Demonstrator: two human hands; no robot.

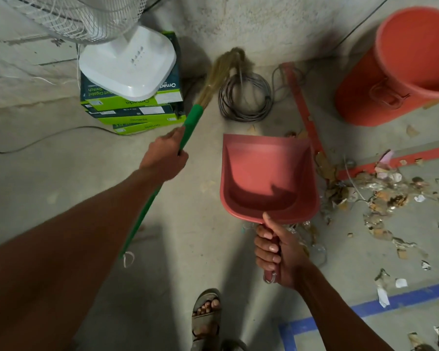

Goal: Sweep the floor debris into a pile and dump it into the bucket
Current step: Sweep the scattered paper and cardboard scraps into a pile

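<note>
The bucket [401, 69] stands at two o'clock, the debris [380, 196] strewn at three o'clock below it. The dustpan [268, 178], pan bare, sits centre, its handle gripped by the right hand [276, 254]. The left hand [165, 158] holds the broom [188, 133], bristles toward twelve.

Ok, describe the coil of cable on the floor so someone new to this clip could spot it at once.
Start at the big red bucket by the wall, top right, and look left past the red floor strip. The coil of grey cable lies flat there, under the broom bristles. It is the only round grey loop; the boxes further left are green.
</note>
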